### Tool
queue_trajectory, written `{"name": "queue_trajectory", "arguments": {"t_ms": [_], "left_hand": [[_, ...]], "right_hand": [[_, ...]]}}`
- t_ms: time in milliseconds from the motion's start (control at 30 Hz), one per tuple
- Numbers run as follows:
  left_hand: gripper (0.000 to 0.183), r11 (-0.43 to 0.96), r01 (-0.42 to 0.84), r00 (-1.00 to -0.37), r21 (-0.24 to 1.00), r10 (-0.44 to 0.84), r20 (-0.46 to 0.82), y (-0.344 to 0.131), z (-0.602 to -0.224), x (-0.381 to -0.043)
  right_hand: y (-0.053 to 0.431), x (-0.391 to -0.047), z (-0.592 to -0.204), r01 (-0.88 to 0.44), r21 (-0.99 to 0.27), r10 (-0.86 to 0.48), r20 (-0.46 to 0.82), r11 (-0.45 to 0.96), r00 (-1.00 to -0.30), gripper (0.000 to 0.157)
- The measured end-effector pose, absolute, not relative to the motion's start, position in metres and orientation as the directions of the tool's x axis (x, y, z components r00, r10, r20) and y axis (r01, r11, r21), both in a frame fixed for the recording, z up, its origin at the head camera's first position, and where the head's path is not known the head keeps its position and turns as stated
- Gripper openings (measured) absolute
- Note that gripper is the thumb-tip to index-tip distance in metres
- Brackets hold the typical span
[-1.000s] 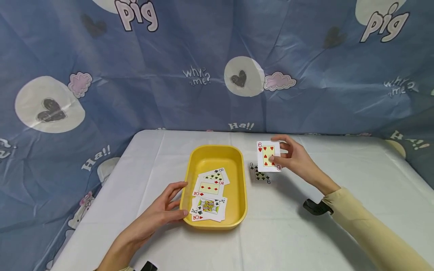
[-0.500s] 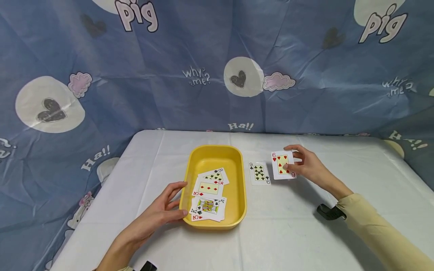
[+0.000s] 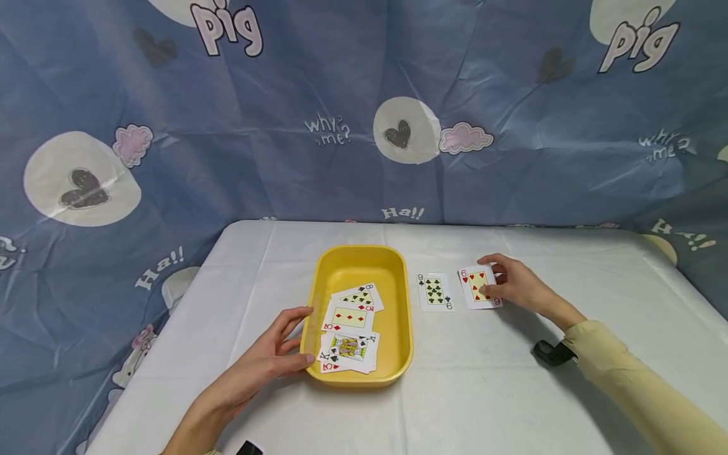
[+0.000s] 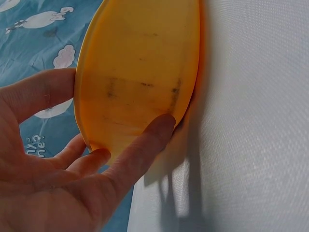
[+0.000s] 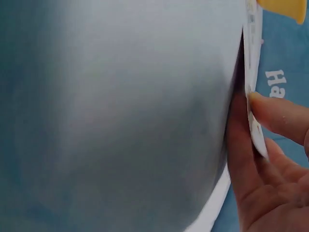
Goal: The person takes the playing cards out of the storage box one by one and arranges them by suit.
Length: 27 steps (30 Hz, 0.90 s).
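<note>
My right hand (image 3: 520,287) pinches the six of hearts (image 3: 472,278) by its right side, with the thumb on its face. In the right wrist view a finger (image 5: 241,145) lies under the card, which tilts close over the white cloth. Just left of that card, the nine of clubs (image 3: 435,292) lies face up. My left hand (image 3: 273,354) rests its fingertips and thumb against the left side of the yellow tray (image 3: 404,316). The left wrist view has the thumb pressed on the tray's outer wall (image 4: 140,58).
Several face-up cards lie in the tray, among them the eight of spades (image 3: 364,293), the three of diamonds (image 3: 348,317) and the king of spades (image 3: 348,347). A blue printed cloth (image 3: 318,177) hangs behind the white-covered table (image 3: 483,392).
My right hand has carried the six of hearts rightward and down, from over the nine of clubs to beside it, uncovering the nine. The left hand and the tray have stayed put.
</note>
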State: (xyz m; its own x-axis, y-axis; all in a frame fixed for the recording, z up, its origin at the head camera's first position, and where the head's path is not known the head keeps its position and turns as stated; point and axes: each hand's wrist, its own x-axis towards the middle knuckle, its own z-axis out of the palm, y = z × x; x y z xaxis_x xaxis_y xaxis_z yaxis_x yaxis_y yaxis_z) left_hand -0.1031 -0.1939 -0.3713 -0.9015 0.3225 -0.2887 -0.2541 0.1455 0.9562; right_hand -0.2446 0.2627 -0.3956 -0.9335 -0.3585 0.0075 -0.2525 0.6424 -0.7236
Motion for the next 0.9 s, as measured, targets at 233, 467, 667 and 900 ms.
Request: {"name": "queue_trajectory", "arguments": {"t_ms": [233, 467, 667, 900], "left_hand": [[0.072, 0.147, -0.248, -0.902, 0.958, 0.325, -0.284, -0.1938, -0.3713, -0.1034], [0.072, 0.147, -0.247, -0.902, 0.958, 0.327, -0.283, -0.1938, -0.3717, -0.1034], [0.072, 0.149, -0.249, -0.903, 0.957, 0.321, -0.285, -0.1939, -0.3724, -0.1031], [0.071, 0.142, -0.250, -0.902, 0.958, 0.326, -0.284, -0.1948, -0.3730, -0.1027]], "right_hand": [[0.2651, -0.2452, -0.3963, -0.299, -0.612, -0.361, 0.023, 0.732, -0.932, 0.053], [0.2671, -0.2432, -0.3988, -0.328, -0.597, -0.380, 0.043, 0.732, -0.924, 0.052], [0.2695, -0.2417, -0.3988, -0.346, -0.614, -0.394, 0.062, 0.709, -0.917, 0.054], [0.2692, -0.2417, -0.3922, -0.365, -0.721, -0.386, 0.145, 0.589, -0.911, 0.045]]}}
